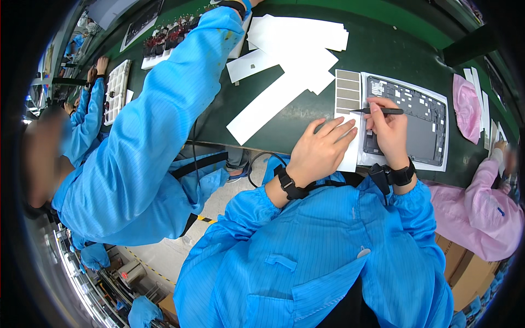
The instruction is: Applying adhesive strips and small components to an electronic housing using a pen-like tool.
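My right hand (389, 131) grips black tweezers (389, 111), their tips pointing left at a white backing strip (350, 156) of grey-brown rectangular adhesive pads (348, 93). Flat on that strip, just below the pads, lies my left hand (320, 150) with its fingers stretched out. Beneath and beside my right hand is a dark grey tablet-like housing (407, 131) dotted with small white pieces. It rests on a white sheet (445, 131). Whether the tweezer tips touch a pad, I cannot tell.
Loose white strips (273, 106) overlap on the green table (219, 117) to the left. Beyond a co-worker's blue sleeve (164, 104) stand white trays (116, 90), one with dark parts and red wires. A pink cloth (466, 106) lies right; a pink-sleeved person (486, 202) works there.
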`<state>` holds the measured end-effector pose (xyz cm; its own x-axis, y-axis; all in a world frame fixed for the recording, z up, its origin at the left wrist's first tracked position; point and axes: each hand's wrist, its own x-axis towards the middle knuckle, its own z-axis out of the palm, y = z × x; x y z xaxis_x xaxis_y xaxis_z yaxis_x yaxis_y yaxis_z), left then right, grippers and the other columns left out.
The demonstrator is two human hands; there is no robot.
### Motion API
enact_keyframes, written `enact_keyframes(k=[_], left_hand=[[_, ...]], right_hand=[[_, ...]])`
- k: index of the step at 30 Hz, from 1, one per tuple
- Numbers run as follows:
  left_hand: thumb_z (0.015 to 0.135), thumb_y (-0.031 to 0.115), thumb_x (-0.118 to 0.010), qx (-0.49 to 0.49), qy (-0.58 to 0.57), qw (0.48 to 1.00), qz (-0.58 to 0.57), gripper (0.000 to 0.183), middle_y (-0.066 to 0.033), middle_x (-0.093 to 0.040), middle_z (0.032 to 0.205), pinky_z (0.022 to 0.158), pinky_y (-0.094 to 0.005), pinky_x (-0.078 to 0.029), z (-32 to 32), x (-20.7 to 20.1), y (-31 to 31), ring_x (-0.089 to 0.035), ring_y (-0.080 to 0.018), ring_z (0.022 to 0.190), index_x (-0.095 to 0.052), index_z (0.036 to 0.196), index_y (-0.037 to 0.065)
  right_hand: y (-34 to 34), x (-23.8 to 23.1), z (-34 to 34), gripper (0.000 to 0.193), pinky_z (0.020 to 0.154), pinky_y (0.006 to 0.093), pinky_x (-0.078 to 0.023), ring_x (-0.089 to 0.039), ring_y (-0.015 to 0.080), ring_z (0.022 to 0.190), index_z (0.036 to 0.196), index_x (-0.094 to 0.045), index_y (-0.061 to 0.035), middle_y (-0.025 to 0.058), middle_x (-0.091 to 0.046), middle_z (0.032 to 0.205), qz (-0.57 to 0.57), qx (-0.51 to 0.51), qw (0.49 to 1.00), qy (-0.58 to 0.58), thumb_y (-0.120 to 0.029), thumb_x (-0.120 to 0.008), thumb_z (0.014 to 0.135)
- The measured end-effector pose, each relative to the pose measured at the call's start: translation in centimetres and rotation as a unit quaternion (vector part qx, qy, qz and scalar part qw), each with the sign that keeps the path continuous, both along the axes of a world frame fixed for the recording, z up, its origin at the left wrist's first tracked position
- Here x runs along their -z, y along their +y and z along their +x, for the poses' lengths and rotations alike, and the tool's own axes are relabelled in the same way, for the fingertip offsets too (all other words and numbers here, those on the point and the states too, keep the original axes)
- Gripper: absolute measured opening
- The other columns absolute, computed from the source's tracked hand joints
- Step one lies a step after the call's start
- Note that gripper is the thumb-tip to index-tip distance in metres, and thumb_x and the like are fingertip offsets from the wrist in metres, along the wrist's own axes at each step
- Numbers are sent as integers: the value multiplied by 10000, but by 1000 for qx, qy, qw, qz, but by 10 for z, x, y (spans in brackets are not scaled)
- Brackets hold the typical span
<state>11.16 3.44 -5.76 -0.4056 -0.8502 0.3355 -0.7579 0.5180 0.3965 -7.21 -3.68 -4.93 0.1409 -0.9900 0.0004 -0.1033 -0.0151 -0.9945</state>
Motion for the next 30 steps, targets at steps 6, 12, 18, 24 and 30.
enact_keyframes(k=[6, 12, 18, 24, 30], left_hand=[[861, 126, -597, -5, 4, 1000, 3, 373, -24, -603, 1312, 1023, -420, -391, 2, 0, -1, -529, -210, 1240, -639, 1232, 127], [869, 131, -593, -4, -3, 1000, 1, 362, -30, -605, 1311, 1034, -421, -386, 1, -1, -1, -525, -214, 1249, -643, 1228, 127], [873, 136, -590, -5, -3, 1000, 0, 358, -32, -608, 1305, 1036, -425, -383, 0, 0, 0, -524, -214, 1250, -645, 1226, 126], [867, 131, -596, 0, -1, 1000, 6, 366, -32, -601, 1315, 1036, -420, -386, 0, 0, -1, -525, -218, 1248, -642, 1230, 129], [856, 78, -596, -20, 10, 1000, 15, 375, -44, -585, 1335, 1032, -411, -389, 1, 2, -1, -524, -231, 1252, -635, 1228, 108]], right_hand=[[-3, -8, -23, 207, 528, 188, -410, -547, 61, 599, 1083, -636, 37, 59, -625, 708, 46, 63, 993, -83, -128, -570, 976], [3, 9, -12, 163, 567, 204, -429, -548, 62, 625, 987, -627, 6, 34, -635, 770, -38, -16, 999, 25, -151, -584, 975], [5, 1, -2, 172, 615, 218, -467, -579, 69, 664, 1016, -625, 10, 31, -633, 765, -17, -26, 997, 69, -151, -580, 977], [4, -1, -7, 202, 613, 222, -487, -566, 74, 617, 1073, -627, 37, 38, -617, 723, -20, 23, 999, -35, -132, -565, 981], [24, -9, -47, 192, 685, 244, -517, -499, 68, 536, 1058, -629, 48, 28, -572, 635, 69, 78, 994, -38, -108, -542, 985]])
